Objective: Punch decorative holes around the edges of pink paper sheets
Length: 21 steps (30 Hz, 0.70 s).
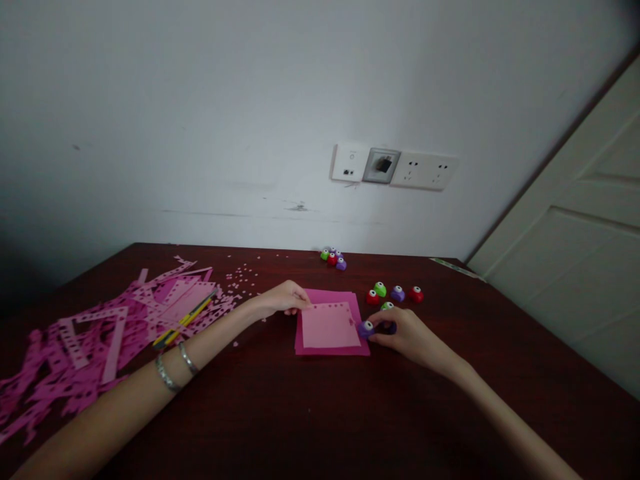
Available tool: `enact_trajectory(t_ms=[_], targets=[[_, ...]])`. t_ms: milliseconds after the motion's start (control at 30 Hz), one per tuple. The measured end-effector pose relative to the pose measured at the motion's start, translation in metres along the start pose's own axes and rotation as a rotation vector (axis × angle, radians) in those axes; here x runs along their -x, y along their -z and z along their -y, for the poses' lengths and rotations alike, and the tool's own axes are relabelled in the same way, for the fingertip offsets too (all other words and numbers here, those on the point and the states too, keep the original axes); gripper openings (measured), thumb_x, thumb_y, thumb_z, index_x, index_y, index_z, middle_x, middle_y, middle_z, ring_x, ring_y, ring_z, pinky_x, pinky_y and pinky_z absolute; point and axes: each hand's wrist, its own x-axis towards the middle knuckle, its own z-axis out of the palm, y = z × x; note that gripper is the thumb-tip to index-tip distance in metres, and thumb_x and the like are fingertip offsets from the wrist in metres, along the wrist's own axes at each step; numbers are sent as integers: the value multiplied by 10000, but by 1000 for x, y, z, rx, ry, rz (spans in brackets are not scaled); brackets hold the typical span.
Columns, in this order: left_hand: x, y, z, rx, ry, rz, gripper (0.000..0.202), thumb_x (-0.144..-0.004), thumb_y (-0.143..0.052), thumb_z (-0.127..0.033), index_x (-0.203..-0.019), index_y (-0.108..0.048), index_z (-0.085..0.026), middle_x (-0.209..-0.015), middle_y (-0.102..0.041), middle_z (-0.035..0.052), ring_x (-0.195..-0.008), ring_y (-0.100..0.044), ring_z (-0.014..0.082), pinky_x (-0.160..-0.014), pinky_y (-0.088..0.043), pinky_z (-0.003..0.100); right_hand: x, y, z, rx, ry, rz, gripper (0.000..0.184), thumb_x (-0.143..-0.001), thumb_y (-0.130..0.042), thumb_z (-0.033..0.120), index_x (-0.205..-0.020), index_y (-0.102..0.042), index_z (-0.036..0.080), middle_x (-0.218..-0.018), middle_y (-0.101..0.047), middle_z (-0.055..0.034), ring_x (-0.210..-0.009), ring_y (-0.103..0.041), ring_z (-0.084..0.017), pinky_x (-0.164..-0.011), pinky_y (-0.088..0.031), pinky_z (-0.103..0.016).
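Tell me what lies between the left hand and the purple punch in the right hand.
Head view: a light pink sheet, punched along its top edge, lies between the left hand and the purple punch, atop darker pink paper. Nothing else.

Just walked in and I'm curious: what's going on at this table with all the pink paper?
A person is working at a dark table. Their left hand rests on the far left corner of a light pink sheet lying on a darker pink sheet. Their right hand grips a small purple punch at that sheet's right edge. More coloured punches sit just behind, and a pile of punched pink scraps lies to the left.
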Motion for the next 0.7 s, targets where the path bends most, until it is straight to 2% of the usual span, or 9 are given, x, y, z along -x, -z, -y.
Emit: enact_trajectory(t_ms=[700], targets=[[-2,-2,4,19,-2,28,225,-647,-670,-330,-718,-666,-116,-497,-513,-13,-462,-423,73,-433,-261,222,1,-4,8,1,21,11,190,-728,-632,207,-903,-704,196,-869,-694,-36,-768,-606,-177,-698,-465,-284]])
